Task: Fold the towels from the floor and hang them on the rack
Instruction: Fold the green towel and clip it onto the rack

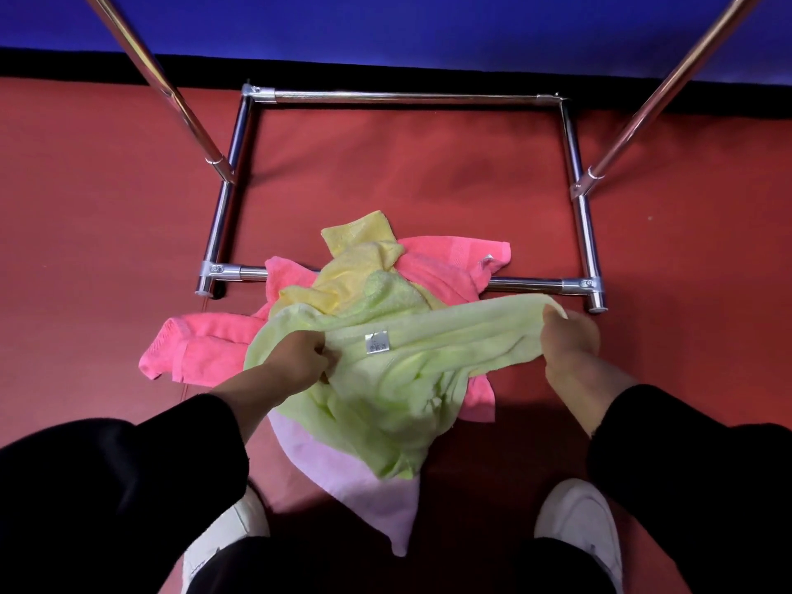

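Green towel [385, 379] rumpled, tagged; left hand [300, 358], right hand [570, 336] fingers grasping edge.

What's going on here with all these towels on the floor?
A person is crouched over a heap of towels on the red floor. Both hands grip one edge of a light green towel: the left hand near its label, the right hand at the far corner, stretching it out. Under it lie a pink towel, a yellow towel and a pale lilac towel, all unfolded. The metal rack base stands just behind the heap.
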Demonstrator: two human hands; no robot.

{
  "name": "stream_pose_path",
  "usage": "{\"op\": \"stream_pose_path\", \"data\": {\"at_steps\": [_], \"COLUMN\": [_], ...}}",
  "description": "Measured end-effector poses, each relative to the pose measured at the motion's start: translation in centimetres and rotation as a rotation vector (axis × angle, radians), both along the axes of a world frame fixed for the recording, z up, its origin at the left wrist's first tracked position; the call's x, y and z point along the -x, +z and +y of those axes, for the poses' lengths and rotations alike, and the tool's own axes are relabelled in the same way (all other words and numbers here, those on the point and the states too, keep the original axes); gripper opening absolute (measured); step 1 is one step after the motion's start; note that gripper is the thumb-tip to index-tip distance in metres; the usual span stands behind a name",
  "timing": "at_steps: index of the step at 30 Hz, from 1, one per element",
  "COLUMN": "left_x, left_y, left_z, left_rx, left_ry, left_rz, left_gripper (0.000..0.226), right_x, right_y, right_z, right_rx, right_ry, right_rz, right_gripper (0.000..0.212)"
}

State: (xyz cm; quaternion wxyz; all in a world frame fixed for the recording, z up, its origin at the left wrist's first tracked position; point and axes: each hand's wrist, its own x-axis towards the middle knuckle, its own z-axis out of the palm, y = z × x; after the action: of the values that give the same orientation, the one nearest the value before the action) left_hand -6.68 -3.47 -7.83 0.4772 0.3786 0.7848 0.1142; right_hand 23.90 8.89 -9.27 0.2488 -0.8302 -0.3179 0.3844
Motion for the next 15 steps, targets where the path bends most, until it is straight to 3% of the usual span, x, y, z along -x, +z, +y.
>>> {"op": "stream_pose_path", "data": {"at_steps": [7,12,15], "left_x": [-0.6,-1.3,-0.3], "left_y": [-0.2,0.8,1.5], "left_z": [0.1,1.2,1.2], "left_rx": [0.011,0.020,0.028], "left_ry": [0.494,0.666,0.635], "left_rz": [-0.457,-0.470,-0.467], "left_gripper": [0.016,0.020,0.053], "right_x": [0.3,1.2,1.4], "right_y": [-0.5,0.7,2.3], "right_z": [-1.1,-0.4,0.0], "right_rx": [0.023,0.059,0.035], "right_ry": [0.087,0.126,0.150], "right_rz": [0.016,0.037,0.114], "right_gripper": [0.032,0.042,0.037]}}
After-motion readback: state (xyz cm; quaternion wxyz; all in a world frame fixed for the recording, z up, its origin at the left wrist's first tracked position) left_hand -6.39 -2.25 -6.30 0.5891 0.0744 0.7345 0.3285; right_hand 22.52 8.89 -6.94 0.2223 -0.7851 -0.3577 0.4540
